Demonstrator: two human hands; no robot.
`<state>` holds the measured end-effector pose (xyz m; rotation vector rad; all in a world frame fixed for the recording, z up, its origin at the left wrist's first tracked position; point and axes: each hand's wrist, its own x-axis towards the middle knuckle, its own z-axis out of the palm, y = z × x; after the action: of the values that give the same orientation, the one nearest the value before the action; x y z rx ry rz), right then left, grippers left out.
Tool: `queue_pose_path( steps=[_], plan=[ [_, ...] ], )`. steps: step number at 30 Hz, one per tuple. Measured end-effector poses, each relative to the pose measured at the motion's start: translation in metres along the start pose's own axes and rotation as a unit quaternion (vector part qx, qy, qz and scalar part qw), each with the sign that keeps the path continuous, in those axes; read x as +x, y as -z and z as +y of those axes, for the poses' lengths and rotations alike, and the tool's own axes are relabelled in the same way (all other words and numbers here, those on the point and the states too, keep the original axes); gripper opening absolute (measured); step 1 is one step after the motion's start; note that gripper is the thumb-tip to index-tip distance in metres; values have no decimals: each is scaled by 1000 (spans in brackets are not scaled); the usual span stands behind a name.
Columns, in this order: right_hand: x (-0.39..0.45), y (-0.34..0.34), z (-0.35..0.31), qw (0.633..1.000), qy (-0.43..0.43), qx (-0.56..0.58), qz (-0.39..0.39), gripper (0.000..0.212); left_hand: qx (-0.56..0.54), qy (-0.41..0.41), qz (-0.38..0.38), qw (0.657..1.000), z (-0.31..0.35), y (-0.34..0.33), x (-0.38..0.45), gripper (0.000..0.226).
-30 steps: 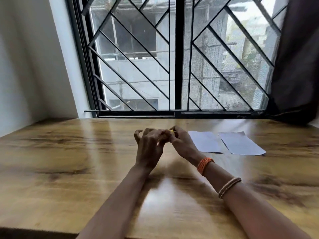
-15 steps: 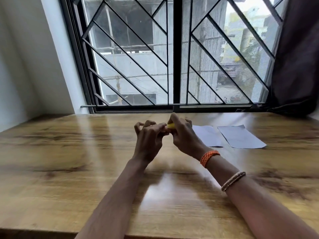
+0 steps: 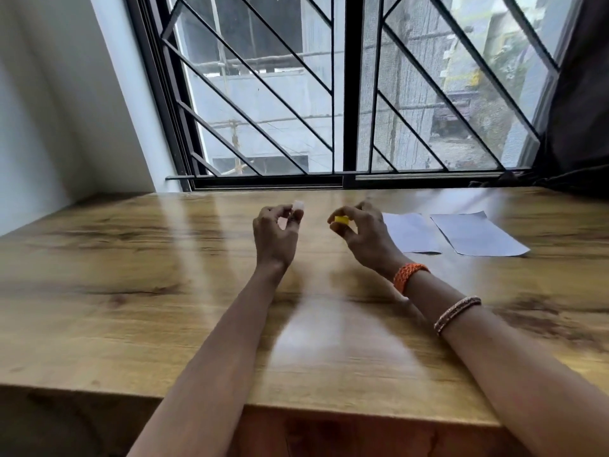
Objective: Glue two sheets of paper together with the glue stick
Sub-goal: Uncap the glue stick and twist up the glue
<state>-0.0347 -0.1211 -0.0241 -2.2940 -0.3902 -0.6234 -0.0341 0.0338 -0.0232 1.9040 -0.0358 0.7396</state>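
Note:
My left hand [image 3: 275, 234] pinches a small white piece, likely the glue stick's cap [image 3: 298, 205], between thumb and fingertips above the table. My right hand [image 3: 364, 237] holds the yellow glue stick [image 3: 341, 220] in curled fingers, with most of its body hidden in the hand. The two hands are apart, a short gap between them. Two white sheets of paper lie flat side by side on the table to the right of my right hand: the nearer sheet [image 3: 412, 234] and the farther right sheet [image 3: 474, 234].
The wooden table [image 3: 131, 291] runs up to a barred window [image 3: 342, 94] at the back. A white wall stands on the left and a dark curtain [image 3: 580, 94] hangs at the right. The table's front edge is near my elbows.
My hands were joined together on the glue stick; now they have pulled apart, the left carrying the white piece and the right keeping the yellow stick. The view has tilted down slightly.

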Motion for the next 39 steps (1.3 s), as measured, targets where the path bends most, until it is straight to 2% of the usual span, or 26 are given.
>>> queue_pose_path(
  steps=[3,8,13,20,23,25,29,32,35,39],
  plan=[
    [-4,-10,-12,999,13,41,2,16,-103,66,-13,992,0,6,0,33],
    [-15,-21,-21,994,13,79,-76,20,-220,153,-9,964,2,3,-3,26],
    [-14,-26,-13,997,47,-3,-69,20,-235,177,16,956,3,5,-1,25],
    [-15,-33,-6,985,64,-73,-144,28,-275,196,26,941,4,7,-3,17],
    [-12,-30,-7,988,62,-96,-104,53,-315,209,13,926,8,7,-4,18],
    [-9,-25,-14,993,66,-74,-59,57,-346,221,2,912,13,7,-3,16],
    [-10,-13,-27,988,147,-24,40,36,-396,225,-24,890,22,5,-9,19],
    [-16,-9,-29,974,193,-67,96,26,-434,239,-15,868,25,2,-15,20],
    [-17,-9,-33,965,196,-101,143,20,-471,253,-18,845,30,2,-16,19],
    [-12,-2,-36,957,168,-126,199,16,-478,255,3,840,37,-2,-15,17]
  ],
)
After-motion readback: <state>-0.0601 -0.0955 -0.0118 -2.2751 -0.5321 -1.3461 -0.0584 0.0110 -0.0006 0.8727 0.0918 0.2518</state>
